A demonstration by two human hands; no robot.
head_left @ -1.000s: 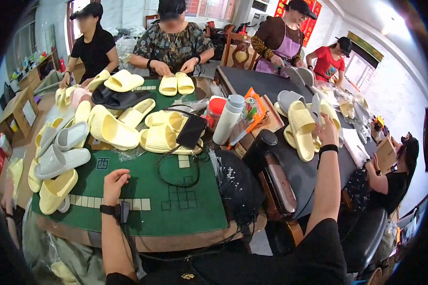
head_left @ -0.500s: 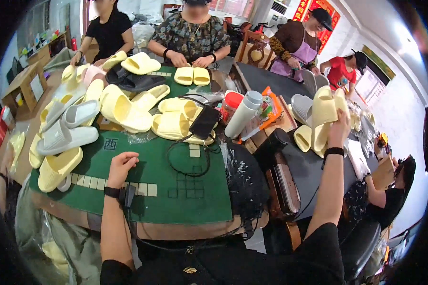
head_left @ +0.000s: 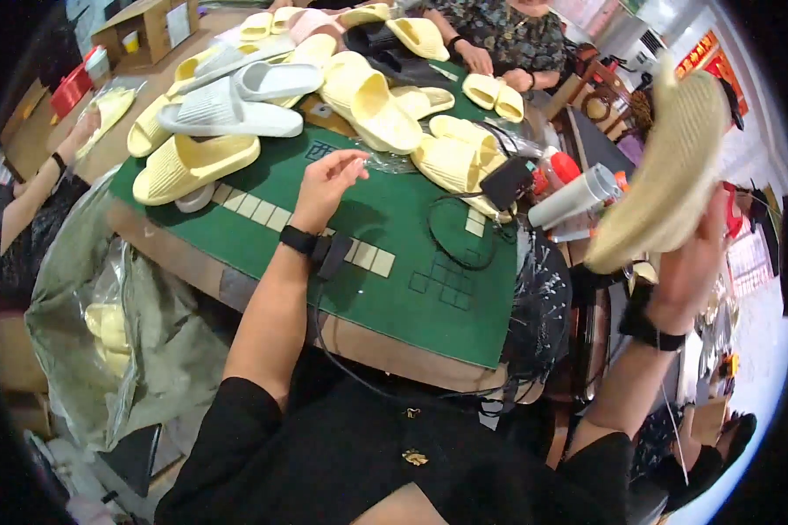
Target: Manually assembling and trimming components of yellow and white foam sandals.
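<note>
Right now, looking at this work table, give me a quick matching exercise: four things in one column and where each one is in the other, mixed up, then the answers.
Things:
1. yellow slipper
2. left hand
3. white slippers
4. plastic bag

Places:
A. hanging off the table's left edge, pale slippers inside
B. held up in the right hand
C. over the green mat, fingers loosely curled, holding nothing
D. stacked on yellow ones at the mat's far left

Pairs: 1-B, 2-C, 3-D, 4-A
</note>
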